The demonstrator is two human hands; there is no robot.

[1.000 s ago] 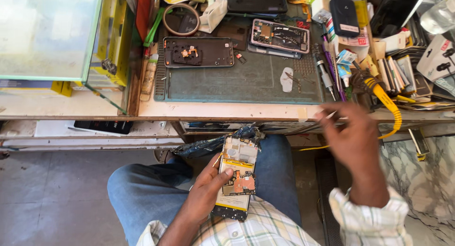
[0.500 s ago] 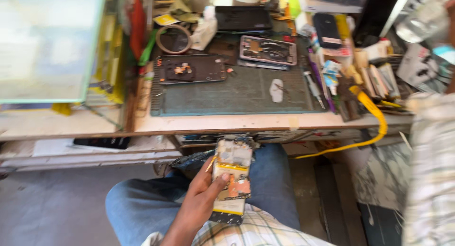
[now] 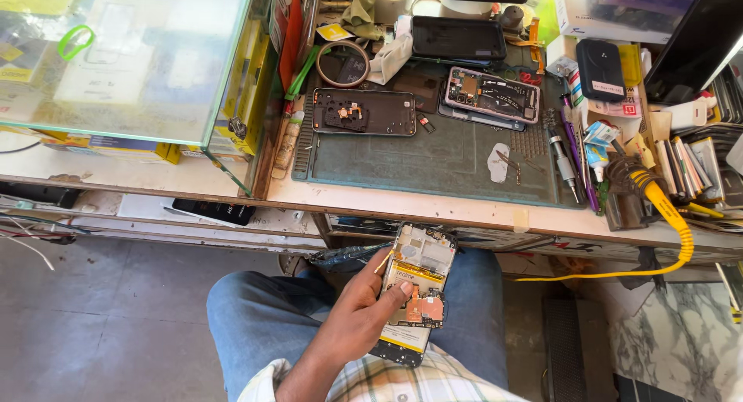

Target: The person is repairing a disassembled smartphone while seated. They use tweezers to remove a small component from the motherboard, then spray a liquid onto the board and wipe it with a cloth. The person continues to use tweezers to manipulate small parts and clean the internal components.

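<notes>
Since a second ago the right hand has left view, state unknown | left hand (image 3: 364, 313) grips opened phone (image 3: 414, 294) over the lap, insides up, thumb across it, seemingly for inspection | green work mat (image 3: 433, 158) holds two more opened phones | yellow boxes (image 3: 248, 92) sit under glass case (image 3: 131, 61) at left

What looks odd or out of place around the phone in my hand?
The left hand holds an opened phone, back cover off, battery and boards exposed. On the green mat two more opened phones lie apart. Nothing looks spilled.
</notes>
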